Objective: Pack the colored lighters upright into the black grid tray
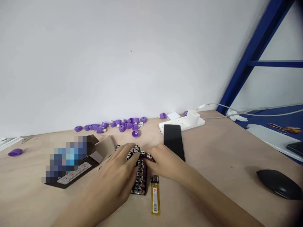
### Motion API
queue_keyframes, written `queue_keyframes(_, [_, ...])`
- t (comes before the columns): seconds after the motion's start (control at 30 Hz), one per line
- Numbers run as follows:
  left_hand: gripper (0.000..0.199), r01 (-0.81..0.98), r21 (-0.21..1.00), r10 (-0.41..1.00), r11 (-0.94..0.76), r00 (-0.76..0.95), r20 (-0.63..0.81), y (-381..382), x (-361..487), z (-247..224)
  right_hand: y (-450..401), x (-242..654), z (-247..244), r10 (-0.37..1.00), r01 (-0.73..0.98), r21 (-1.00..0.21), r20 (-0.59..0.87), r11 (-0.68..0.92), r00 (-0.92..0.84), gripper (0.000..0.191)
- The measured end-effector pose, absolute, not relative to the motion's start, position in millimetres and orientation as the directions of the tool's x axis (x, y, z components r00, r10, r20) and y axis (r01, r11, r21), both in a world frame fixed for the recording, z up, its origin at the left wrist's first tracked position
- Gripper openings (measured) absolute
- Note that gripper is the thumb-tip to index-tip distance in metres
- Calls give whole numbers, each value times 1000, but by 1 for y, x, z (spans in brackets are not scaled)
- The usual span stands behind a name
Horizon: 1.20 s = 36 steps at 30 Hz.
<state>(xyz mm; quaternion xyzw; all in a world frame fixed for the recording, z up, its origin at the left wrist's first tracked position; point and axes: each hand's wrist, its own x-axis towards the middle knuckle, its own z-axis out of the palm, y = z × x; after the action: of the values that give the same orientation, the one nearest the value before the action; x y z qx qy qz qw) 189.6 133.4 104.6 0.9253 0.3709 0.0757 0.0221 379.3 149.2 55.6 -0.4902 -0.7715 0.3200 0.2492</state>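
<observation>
In the middle of the table, several lighters (140, 172) with shiny metal tops stand packed in rows, their lower parts largely hidden. My left hand (118, 171) curls over the left side of the pack, its fingers closed on the lighters there. My right hand (163, 160) is closed at the pack's far right corner, where its thumb and fingers pinch a lighter (149, 155) by the metal-topped end. Just right of the pack, a yellow see-through lighter (155, 197) lies flat on the table, touched by neither hand.
An open dark box (75, 170) lies at left. Several purple caps (121, 128) are scattered along the wall, another purple cap (15, 152) far left. A phone (174, 140) leans on a white power strip (184, 122) with a plugged charger. A black mouse (279, 183) sits right.
</observation>
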Motion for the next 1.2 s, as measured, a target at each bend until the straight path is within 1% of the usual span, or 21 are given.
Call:
queue_keyframes(0.07, [45, 687, 34, 683, -726, 716, 145, 135, 188, 103, 148, 383, 60, 900, 610, -717, 55, 336, -432, 12])
queue_keyframes(0.1, [51, 687, 4, 682, -726, 720, 131, 135, 187, 103, 148, 385, 62, 892, 613, -708, 52, 350, -449, 11])
queue_keyframes(0.17, [54, 691, -33, 688, -722, 722, 69, 135, 186, 103, 149, 390, 66, 881, 614, -698, 52, 368, -469, 12])
queue_keyframes(0.23, [53, 702, -36, 702, -711, 712, 24, 134, 187, 105, 151, 393, 70, 888, 619, -691, 72, 372, -453, 12])
queue_keyframes(0.33, [52, 708, -22, 709, -706, 706, -1, 132, 189, 108, 154, 395, 71, 919, 638, -687, 115, 348, -377, 11])
queue_keyframes(0.4, [53, 705, 0, 705, -710, 709, 20, 132, 189, 105, 157, 392, 68, 936, 642, -697, 131, 321, -326, 7])
queue_keyframes(0.47, [55, 704, 20, 703, -710, 706, 79, 133, 187, 101, 158, 388, 63, 947, 634, -714, 133, 297, -294, 2])
queue_keyframes(0.53, [55, 700, 39, 698, -713, 706, 119, 134, 186, 96, 159, 384, 57, 951, 623, -729, 133, 285, -280, 10])
queue_keyframes(0.63, [52, 691, 59, 693, -720, 712, 114, 136, 185, 93, 158, 379, 47, 951, 613, -737, 136, 284, -277, 23])
queue_keyframes(0.77, [52, 694, 53, 695, -718, 712, 97, 136, 185, 95, 154, 378, 42, 944, 613, -733, 125, 295, -305, 48])
queue_keyframes(0.9, [50, 701, 61, 704, -711, 708, 62, 136, 185, 97, 150, 377, 42, 930, 628, -710, 106, 318, -351, 59])
queue_keyframes(0.97, [49, 697, 73, 701, -713, 710, 63, 136, 185, 98, 151, 377, 42, 927, 637, -700, 100, 323, -361, 61])
queue_keyframes(1.0, [48, 693, 78, 698, -716, 713, 67, 135, 185, 98, 151, 377, 41, 926, 640, -696, 99, 327, -366, 57])
queue_keyframes(1.03, [48, 688, 82, 693, -721, 718, 73, 135, 185, 99, 152, 377, 40, 923, 641, -692, 99, 332, -371, 50])
queue_keyframes(1.13, [47, 670, 79, 675, -738, 733, 80, 134, 187, 105, 155, 378, 39, 917, 651, -672, 106, 352, -385, 18])
queue_keyframes(1.17, [46, 667, 69, 670, -742, 739, 72, 133, 188, 107, 155, 378, 39, 914, 655, -664, 111, 360, -390, 15])
queue_keyframes(1.2, [45, 663, 57, 666, -746, 744, 57, 133, 189, 109, 155, 378, 40, 911, 657, -656, 117, 371, -396, 16])
